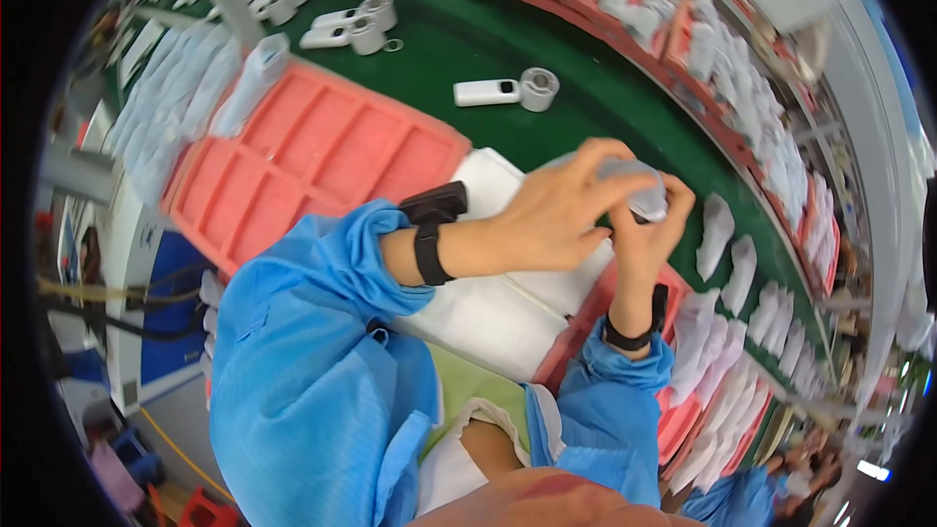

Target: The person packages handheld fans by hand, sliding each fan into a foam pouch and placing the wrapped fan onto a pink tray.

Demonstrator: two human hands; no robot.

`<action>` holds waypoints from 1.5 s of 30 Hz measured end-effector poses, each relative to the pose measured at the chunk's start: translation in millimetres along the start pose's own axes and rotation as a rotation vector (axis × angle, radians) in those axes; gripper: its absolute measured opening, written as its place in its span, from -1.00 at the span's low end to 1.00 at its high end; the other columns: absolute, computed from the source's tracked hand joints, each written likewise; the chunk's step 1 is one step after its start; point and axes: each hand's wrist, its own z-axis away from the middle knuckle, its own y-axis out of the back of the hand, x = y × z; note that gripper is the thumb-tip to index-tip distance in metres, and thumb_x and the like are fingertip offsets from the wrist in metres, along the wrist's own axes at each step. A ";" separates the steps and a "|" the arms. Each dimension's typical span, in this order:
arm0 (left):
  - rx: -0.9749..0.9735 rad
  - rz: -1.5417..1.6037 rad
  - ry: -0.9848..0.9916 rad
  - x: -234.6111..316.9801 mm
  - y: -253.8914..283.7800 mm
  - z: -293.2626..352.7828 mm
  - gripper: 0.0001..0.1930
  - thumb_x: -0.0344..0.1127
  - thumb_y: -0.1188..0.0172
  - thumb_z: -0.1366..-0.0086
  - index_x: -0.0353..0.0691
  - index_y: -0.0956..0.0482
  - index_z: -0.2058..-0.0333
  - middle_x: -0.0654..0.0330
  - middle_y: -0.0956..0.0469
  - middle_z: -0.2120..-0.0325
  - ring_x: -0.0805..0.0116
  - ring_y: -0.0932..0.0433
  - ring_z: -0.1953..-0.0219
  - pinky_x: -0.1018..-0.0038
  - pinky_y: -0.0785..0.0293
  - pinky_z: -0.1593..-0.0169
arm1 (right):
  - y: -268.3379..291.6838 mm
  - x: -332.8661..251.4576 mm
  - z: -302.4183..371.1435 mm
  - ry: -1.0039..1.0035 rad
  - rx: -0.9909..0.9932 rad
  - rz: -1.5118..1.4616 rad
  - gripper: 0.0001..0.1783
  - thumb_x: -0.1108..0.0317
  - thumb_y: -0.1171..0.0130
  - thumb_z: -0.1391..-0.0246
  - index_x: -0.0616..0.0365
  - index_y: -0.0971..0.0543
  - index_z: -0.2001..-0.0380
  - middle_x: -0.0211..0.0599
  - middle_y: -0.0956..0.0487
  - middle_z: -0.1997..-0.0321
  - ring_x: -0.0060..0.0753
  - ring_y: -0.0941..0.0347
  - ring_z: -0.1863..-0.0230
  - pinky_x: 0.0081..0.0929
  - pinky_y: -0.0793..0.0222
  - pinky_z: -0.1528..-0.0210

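Observation:
My left hand and my right hand meet over the white padded work surface, at the edge of the green bench. Their fingers close around a whitish round-headed device, which seems to be in thin clear plastic. A dark spot shows at its lower side. My fingers hide much of it, so its full shape cannot be made out. Just beyond my hands lies a similar unwrapped white device with a dark panel on its handle and a round, hollow head.
At left sits a pink compartment tray, with bagged devices beside it. More white devices lie farther back. Pink trays of bagged items line the far right; other bagged pieces lie right of my hands. A co-worker's blue sleeve shows lower right.

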 end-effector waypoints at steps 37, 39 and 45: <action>0.273 0.515 0.082 -20.4 14.8 -5.0 -0.54 -0.45 -0.43 0.02 -0.26 -0.49 0.11 0.16 -0.28 -0.07 0.33 -0.34 -0.08 0.43 -0.25 -0.09 | 3.0 -19.2 5.9 0.356 -0.045 0.354 -0.49 0.56 -0.28 0.29 0.27 -0.40 0.15 -0.03 -0.49 0.29 0.15 -0.46 0.26 -0.19 -0.40 0.27; 0.279 0.569 0.122 -17.8 11.0 -6.7 -0.55 -0.45 -0.44 0.03 -0.26 -0.50 0.12 0.14 -0.27 -0.07 0.32 -0.33 -0.09 0.42 -0.25 -0.11 | -1.3 -15.1 2.1 0.389 -0.055 0.409 -0.50 0.56 -0.30 0.29 0.25 -0.40 0.17 -0.04 -0.49 0.27 0.13 -0.46 0.24 -0.18 -0.40 0.28; 0.146 0.498 -0.017 -18.3 14.9 -6.9 -0.66 -0.48 -0.38 -0.03 -0.28 -0.52 0.19 0.10 -0.24 -0.13 0.25 -0.31 -0.13 0.29 -0.21 -0.19 | -16.3 -15.1 3.2 0.330 -0.020 0.394 -0.53 0.52 -0.33 0.27 0.24 -0.40 0.21 -0.05 -0.47 0.28 0.11 -0.45 0.24 -0.16 -0.40 0.31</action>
